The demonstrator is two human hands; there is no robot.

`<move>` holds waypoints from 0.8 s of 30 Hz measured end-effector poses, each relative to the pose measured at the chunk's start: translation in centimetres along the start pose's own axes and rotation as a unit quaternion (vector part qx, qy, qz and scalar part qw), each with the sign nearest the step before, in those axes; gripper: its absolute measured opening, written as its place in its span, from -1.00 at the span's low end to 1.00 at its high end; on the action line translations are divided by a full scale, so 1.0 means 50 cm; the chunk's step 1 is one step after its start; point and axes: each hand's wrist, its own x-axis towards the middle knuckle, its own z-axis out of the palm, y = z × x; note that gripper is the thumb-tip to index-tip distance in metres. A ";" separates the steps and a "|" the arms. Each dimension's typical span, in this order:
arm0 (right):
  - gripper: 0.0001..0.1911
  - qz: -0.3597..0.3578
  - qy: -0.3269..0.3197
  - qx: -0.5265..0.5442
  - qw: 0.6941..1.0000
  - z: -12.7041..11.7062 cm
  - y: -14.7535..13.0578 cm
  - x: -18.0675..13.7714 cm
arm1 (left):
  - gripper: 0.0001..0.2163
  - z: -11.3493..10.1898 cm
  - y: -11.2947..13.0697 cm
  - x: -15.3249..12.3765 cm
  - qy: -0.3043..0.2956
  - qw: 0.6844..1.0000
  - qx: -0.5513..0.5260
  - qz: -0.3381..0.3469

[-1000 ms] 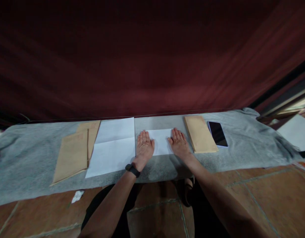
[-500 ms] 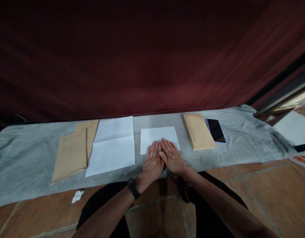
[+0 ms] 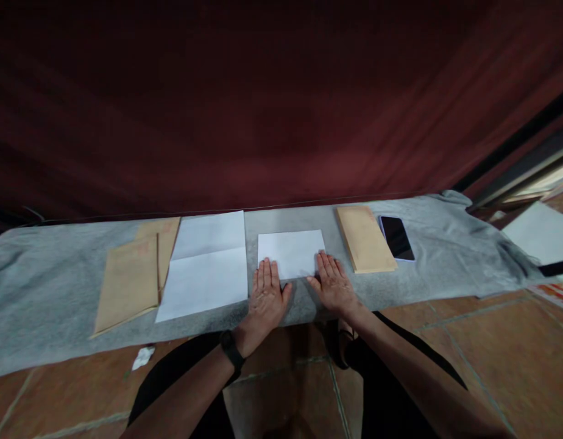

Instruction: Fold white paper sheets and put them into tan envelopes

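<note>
A folded sheet of white paper (image 3: 291,249) lies flat on the grey cloth in front of me. My left hand (image 3: 266,294) rests open, palm down, its fingertips on the paper's near left corner. At the near right corner my right hand (image 3: 334,286) is also open and flat, fingers pointing away from me. Bare paper shows between the two hands. Left of it lies a larger stack or sheet of white paper (image 3: 207,283) with a crease across its middle. To the right sits a pile of brown envelopes (image 3: 366,239).
The grey cloth (image 3: 450,262) covers a long, low surface against a dark red curtain (image 3: 272,122). A phone (image 3: 397,238) lies beside the envelope pile. More brown envelopes (image 3: 128,277) overlap at the left. Crumpled white tissue (image 3: 143,358) is on the tiled floor (image 3: 75,396).
My hands were together at the middle of the paper's near edge. They have slid apart, the left to its left corner and the right to its right corner.
</note>
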 end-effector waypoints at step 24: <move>-0.32 -0.051 -0.078 0.089 0.992 -0.004 -0.042 0.086 | -0.45 0.025 0.031 0.082 -0.068 0.996 -0.033 0.038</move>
